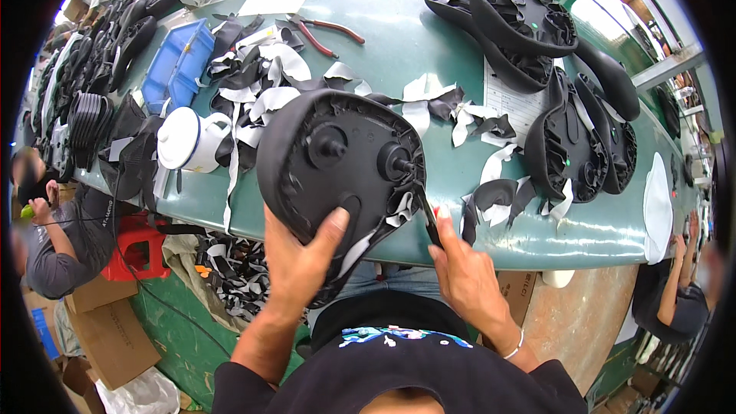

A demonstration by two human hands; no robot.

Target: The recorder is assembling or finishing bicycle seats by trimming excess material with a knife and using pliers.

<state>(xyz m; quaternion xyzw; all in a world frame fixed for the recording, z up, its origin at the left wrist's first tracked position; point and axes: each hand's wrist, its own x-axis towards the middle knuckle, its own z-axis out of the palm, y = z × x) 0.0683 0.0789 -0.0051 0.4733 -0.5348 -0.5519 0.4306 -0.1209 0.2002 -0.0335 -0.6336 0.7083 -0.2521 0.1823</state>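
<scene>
My left hand [303,261] grips the lower left side of a black padded seat shell [360,134], its thumb on the shell's inner side. The shell is tilted above the table's near edge, with two round posts showing inside and gathered black cover material round its rim. In my right hand [471,272] is a slim dark tool [426,211] with a touch of red by the fingers; its kind is unclear. The tool's far end meets the right rim, beside a loose white-and-black flap of cover [402,207]. My fingers partly hide the tool's handle.
Black and white scraps [268,100] litter the green table [399,23]. Red-handled pliers [326,31], a blue bin [178,65] and a white lidded enamel mug [188,140] lie beyond. Several padded shells [525,19] stand at right. People [65,238] work at both sides.
</scene>
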